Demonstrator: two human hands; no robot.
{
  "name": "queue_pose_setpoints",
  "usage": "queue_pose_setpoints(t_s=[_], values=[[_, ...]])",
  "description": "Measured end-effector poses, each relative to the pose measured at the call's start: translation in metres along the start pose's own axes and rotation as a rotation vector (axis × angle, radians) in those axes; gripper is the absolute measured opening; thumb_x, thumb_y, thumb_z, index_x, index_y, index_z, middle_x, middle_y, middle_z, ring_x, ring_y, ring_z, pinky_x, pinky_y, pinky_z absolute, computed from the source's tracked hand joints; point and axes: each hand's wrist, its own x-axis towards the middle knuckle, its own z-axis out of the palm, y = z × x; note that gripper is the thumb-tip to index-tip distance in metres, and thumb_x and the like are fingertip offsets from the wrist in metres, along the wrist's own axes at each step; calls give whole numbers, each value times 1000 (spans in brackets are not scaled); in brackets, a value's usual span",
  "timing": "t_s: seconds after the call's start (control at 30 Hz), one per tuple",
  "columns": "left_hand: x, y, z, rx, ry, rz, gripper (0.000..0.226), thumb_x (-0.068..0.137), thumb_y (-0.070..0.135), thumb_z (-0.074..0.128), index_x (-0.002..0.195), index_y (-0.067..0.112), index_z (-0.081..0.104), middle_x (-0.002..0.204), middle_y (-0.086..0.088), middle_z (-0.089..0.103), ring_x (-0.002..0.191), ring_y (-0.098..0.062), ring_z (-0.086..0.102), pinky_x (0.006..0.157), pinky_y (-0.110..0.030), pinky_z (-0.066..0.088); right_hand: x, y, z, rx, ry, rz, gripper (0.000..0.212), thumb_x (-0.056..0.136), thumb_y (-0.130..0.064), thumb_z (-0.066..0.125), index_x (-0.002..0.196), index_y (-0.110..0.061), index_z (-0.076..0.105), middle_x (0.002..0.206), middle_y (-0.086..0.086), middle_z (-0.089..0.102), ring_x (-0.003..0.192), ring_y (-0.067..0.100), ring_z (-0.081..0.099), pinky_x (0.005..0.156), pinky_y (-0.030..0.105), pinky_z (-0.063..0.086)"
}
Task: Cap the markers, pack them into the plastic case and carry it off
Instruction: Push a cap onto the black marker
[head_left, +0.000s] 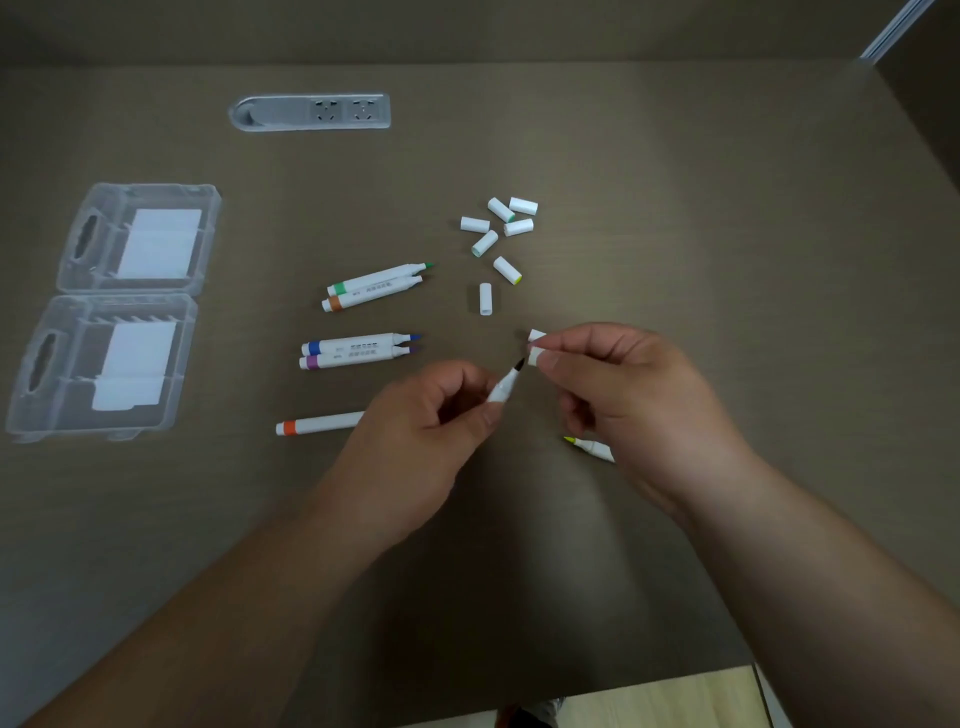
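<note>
Clearly the work is only beginning: no marker shows a cap on its tip yet, and the plastic case (111, 312), lying open and flat well off to the far side of the left hand (441, 415), holds no markers, only white inserts. The left hand grips the black-tipped marker (506, 384) with curled fingers, tip pointing up toward the right hand (618, 384). The right hand pinches a white cap (535, 356) between thumb and forefinger, just beside the black tip but not yet on it; a second white piece sits right above that cap, and whether it is also held cannot be told. Beyond the right hand's fingertips lie the loose caps (498, 239), seven of them scattered close together. Beyond the left hand rest the green and orange pair (376, 286) and the blue and purple pair (358, 351), all uncapped. Beside the left hand's knuckles lies the red-banded marker (319, 423), its tip hidden behind the hand. Under the right palm peeks the yellow-tipped marker (589, 448). So every capping, the packing, closing the case and carrying it off all remain.
</note>
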Motion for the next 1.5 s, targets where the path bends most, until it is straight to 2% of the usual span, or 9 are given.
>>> queue_pose_setpoints(t_s=[0.1, 0.27, 0.5, 0.7, 0.93, 1.03, 1.13, 1.3, 1.5], values=[[1, -1, -3, 56, -3, 34, 9, 94, 29, 64, 91, 36, 69, 82, 15, 69, 78, -6, 66, 69, -23, 53, 1, 0, -1, -83, -35, -32, 6, 87, -12, 70, 88, -9, 75, 57, 11, 50, 50, 21, 42, 52, 30, 37], [1, -5, -7, 191, -1, 111, 12, 93, 32, 65, 83, 39, 65, 78, 11, 65, 75, -8, 62, 64, -22, 48, 0, -6, -6, -231, -128, -29, 4, 86, -14, 71, 84, -12, 74, 58, 13, 48, 55, 25, 39, 58, 38, 33], [-3, -8, -11, 273, -12, 173, 6, 91, 29, 66, 91, 33, 70, 83, 11, 64, 80, -7, 60, 71, -31, 51, 5, -11, -10, -502, -311, -35, 4, 83, -22, 74, 80, -21, 77, 51, -4, 50, 52, 18, 42, 53, 33, 34], [-4, -11, -12, 269, 22, 181, 5, 90, 27, 68, 86, 28, 71, 83, 9, 65, 80, -8, 62, 75, -38, 51, 4, 3, 2, -451, -272, -66, 6, 85, -19, 73, 79, -20, 75, 49, -5, 52, 50, 18, 45, 53, 36, 37], [-13, -19, -7, 244, 69, 111, 6, 93, 33, 66, 89, 32, 71, 83, 11, 65, 81, -2, 58, 64, -12, 42, 5, 7, 10, -491, -310, -66, 5, 85, -20, 73, 80, -22, 74, 50, -7, 55, 47, 10, 47, 52, 30, 40], [-11, -18, -11, 288, 73, 102, 9, 93, 32, 63, 90, 39, 67, 85, 16, 64, 85, 3, 56, 62, -11, 38, 7, 7, 4, -416, -249, -37, 9, 81, -19, 77, 89, -21, 73, 63, -1, 58, 52, 12, 48, 54, 32, 40], [-12, -22, -33, 364, 154, 94, 12, 94, 30, 62, 96, 41, 67, 86, 17, 65, 83, 1, 58, 67, -17, 40, 10, 9, -12, -371, -75, -7, 14, 80, -22, 78, 94, -21, 74, 74, -2, 66, 50, 2, 49, 59, 26, 41], [-31, -53, -76, 577, 129, 28, 12, 95, 25, 62, 99, 36, 65, 89, 17, 58, 82, -3, 55, 68, -15, 39, 5, 11, -22, -282, 12, 68, 5, 86, -14, 72, 89, -15, 75, 69, 5, 48, 46, 1, 40, 43, 10, 40], [-60, -82, -77, 784, -19, 255, 15, 88, 27, 70, 101, 33, 74, 96, 17, 59, 88, 0, 55, 79, -24, 51, 4, 18, -10, -383, 37, -6, 4, 85, -18, 72, 83, -20, 76, 60, -7, 60, 47, 0, 46, 52, 13, 41]])
